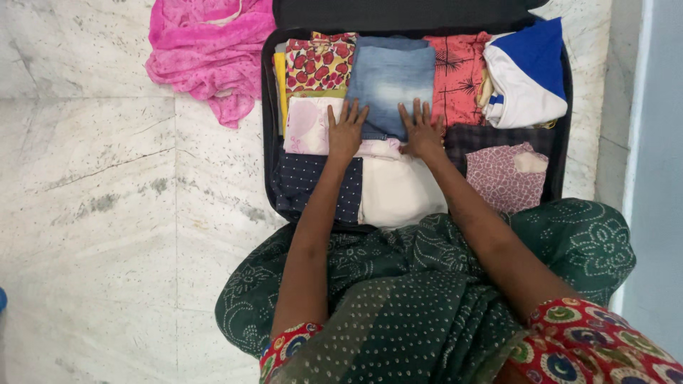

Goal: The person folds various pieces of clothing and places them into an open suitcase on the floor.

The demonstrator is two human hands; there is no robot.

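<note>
Left hand (pixel 346 131), right hand (pixel 421 131) — apart, palms flat, fingers spread, gripping nothing — press folded jeans (pixel 389 78) level among packed clothes in open suitcase (pixel 267 107); pink cloth (pixel 210 50) lies outside.

A folded pair of faded blue jeans (pixel 390 82) lay flat in the far middle of an open black suitcase (pixel 268 107), its pale washed patch facing up and its near edge overlapping a folded white garment (pixel 398 188). The jeans sat between a red-and-yellow patterned cloth (pixel 319 62) on the left and a coral printed cloth (pixel 455 75) on the right. The left hand (pixel 345 131) and right hand (pixel 421 131) pressed flat, fingers spread, on the jeans' near corners.
</note>
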